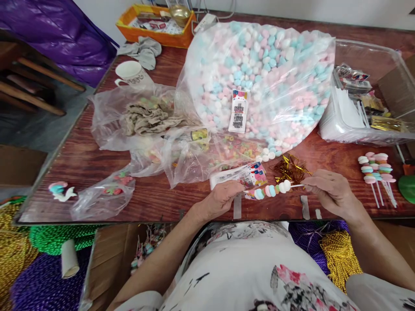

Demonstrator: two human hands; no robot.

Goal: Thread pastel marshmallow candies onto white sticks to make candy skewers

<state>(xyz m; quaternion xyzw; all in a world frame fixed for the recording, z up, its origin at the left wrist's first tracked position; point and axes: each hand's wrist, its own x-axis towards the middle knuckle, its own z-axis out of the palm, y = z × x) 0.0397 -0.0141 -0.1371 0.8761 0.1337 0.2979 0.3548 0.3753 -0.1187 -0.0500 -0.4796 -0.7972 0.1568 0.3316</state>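
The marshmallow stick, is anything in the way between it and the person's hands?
No, nothing that I can see. The right hand pinches the bare end of the marshmallow stick, and the left hand is at its other end. The shiny gold strips lie beyond it, not in between.

Left hand (223,198) and right hand (332,192) hold 1 candy skewer (271,190); candy bag (272,73) beyond.

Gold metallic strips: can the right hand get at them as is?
Probably yes: the gold metallic strips lie uncovered close to the right hand, with nothing visible between. Its grip is on the white stick, though, so it would likely need to let go first.
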